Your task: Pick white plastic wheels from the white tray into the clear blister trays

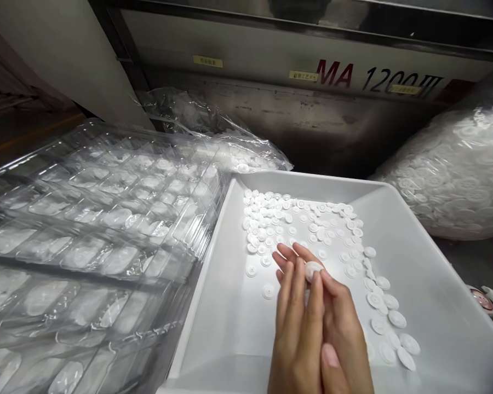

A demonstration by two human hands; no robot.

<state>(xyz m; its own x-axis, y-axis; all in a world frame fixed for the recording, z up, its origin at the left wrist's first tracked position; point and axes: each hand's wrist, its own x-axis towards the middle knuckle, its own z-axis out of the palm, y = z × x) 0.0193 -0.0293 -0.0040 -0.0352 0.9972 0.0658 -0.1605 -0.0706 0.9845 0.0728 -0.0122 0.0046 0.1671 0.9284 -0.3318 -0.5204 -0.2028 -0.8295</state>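
My left hand (298, 323) and my right hand (345, 323) are pressed together above a light grey plastic bin (213, 295). A small round white plastic disc (313, 270) is at their fingertips. My right thumb and fingers pinch the disc, and my left fingertips press against its lower edge. The left fingers lie straight and close together over the right palm, which is mostly hidden. Many loose white plastic discs (268, 291) lie on the bin floor, thickest at the far left corner and along the right side.
Stacked clear plastic compartment trays (184, 241) holding white pieces stand left of the bin. Behind it lies a clear bag (254, 156) of white parts. A large full bag of discs (456, 175) bulges at the right. A machine panel (246, 49) rises at the back.
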